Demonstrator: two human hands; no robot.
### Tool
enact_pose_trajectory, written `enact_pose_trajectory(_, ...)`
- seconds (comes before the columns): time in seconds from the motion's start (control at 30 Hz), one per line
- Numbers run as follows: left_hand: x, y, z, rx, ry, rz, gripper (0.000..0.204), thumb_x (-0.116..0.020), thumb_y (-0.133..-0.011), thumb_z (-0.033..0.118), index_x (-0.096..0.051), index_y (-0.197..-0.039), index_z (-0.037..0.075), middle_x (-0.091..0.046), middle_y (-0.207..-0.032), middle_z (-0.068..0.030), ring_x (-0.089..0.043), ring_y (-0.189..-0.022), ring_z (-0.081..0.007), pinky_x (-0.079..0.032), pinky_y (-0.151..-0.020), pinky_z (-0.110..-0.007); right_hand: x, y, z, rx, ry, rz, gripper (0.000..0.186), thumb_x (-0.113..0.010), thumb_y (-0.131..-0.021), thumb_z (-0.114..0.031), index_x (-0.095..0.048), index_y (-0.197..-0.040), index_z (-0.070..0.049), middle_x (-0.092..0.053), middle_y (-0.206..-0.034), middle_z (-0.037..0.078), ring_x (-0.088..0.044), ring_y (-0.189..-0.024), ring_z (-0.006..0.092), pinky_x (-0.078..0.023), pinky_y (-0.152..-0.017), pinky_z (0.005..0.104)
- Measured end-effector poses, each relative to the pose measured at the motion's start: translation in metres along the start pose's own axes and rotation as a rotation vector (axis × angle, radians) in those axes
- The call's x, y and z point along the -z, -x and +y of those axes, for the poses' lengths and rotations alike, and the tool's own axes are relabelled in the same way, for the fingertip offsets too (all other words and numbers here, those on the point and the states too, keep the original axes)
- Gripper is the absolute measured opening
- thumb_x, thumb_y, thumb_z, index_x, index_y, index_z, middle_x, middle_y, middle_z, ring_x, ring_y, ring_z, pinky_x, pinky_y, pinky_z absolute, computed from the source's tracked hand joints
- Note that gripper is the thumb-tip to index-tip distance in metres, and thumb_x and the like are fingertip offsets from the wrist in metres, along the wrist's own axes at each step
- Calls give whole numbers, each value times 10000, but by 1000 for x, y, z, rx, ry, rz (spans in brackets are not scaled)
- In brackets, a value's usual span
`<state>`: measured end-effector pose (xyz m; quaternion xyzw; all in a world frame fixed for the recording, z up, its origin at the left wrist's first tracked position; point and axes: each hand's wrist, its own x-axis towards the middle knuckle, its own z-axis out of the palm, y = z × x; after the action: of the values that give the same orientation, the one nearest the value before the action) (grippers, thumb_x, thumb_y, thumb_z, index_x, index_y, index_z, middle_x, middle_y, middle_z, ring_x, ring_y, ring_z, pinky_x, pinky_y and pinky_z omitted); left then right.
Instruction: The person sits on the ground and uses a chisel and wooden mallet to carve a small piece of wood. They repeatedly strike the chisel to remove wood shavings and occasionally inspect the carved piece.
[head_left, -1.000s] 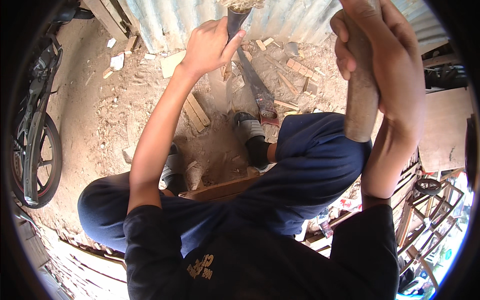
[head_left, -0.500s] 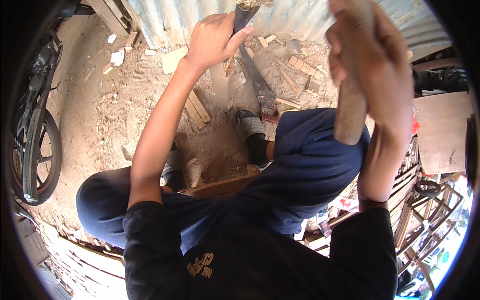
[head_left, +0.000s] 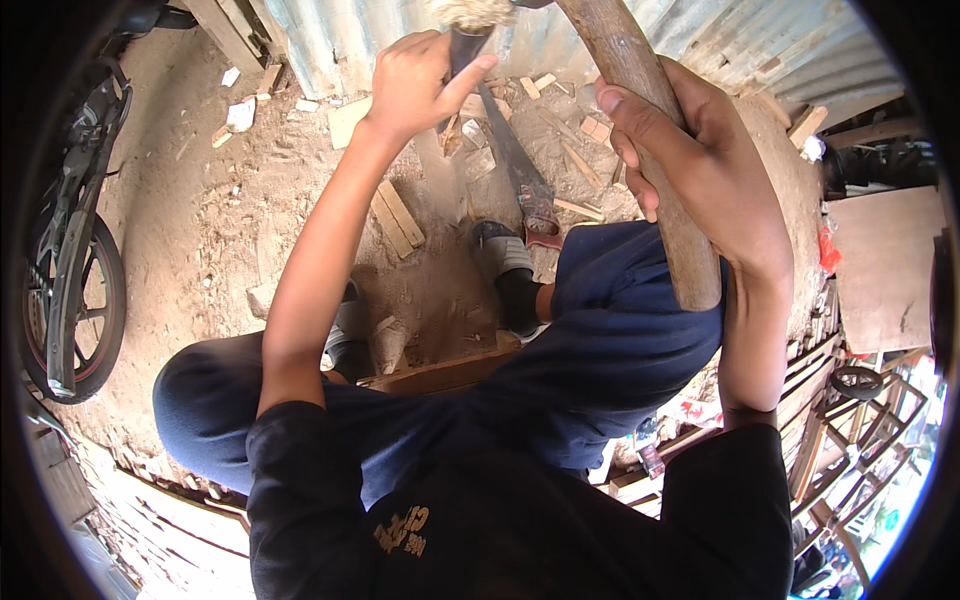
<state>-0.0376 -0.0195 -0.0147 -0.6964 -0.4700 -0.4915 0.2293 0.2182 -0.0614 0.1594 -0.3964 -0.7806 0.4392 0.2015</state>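
Note:
My left hand (head_left: 410, 85) grips a dark tapered tool (head_left: 466, 52) with a frayed, pale top, held upright near the upper edge. My right hand (head_left: 690, 175) is closed round a long wooden handle (head_left: 630, 75), slanted up to the left; the dark head (head_left: 536, 4) at its end is mostly cut off, just beside the frayed top. Below my left hand, what looks like a hand saw (head_left: 505, 150) with a red handle lies pointing away from me. My feet in grey sandals (head_left: 495, 250) stand on the dirt floor.
A corrugated metal wall (head_left: 360, 40) stands ahead. Wood offcuts (head_left: 398, 220) litter the dirt. A motorbike (head_left: 75, 300) is at the left. At the right are a plywood sheet (head_left: 880, 270), a small wheel (head_left: 855, 382) and piled frames. A board (head_left: 430, 375) crosses beneath my legs.
My right hand has moved left, tilting the wooden handle so its dark head now shows at the top beside the frayed top. My left hand has shifted only slightly.

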Motion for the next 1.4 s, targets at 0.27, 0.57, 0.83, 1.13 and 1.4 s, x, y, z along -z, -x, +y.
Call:
enact_pose_trajectory(0.27, -4, 3, 0, 4, -22, 36, 435, -715, -916, 408, -642, -746, 15, -571, -590, -123, -579, -541, -310, -472, -530, -397, 8, 11, -18, 219, -312, 242, 322, -587, -1030, -228, -629, -1221, 29, -575, -727, 44, -516, -489, 66, -383, -428, 193)
enact_pose_trajectory(0.57, 5, -2, -2, -51, -126, 27, 493, -727, -896, 389, -543, -602, 38, -519, -559, -118, -550, -527, -306, -453, -521, -401, -2, 0, -2, -25, -19, -22, 330, -637, -1009, -265, -633, -1137, 39, -551, -728, 18, -509, -520, 68, -395, -476, 211)
enact_pose_trajectory(0.83, -5, 4, 5, -5, -7, 45, 528, -684, -937, 411, -520, -600, 40, -554, -596, -146, -595, -566, -312, -463, -542, -399, 6, 9, -6, -70, -493, 70, 396, -597, -1031, -280, -574, -1235, 59, -532, -716, 40, -465, -422, 40, -403, -364, 181)
enact_pose_trajectory(1.13, -13, -3, 13, 454, 738, 386, 572, -383, -1100, 443, -557, -819, -24, -639, -726, -121, -685, -600, -283, -571, -551, -368, 22, 3, 13, -165, -615, 131, 364, -636, -1011, -287, -557, -1157, 37, -530, -719, 0, -475, -448, 26, -417, -368, 180)
enact_pose_trajectory(1.4, -16, -10, 13, 770, 1167, 681, 614, -393, -1034, 632, -410, -877, 38, -539, -866, -100, -623, -765, -262, -638, -566, -504, 13, -17, 32, -215, -31, -28, 296, -692, -960, -281, -609, -962, 2, -542, -708, 0, -551, -537, 75, -464, -480, 260)
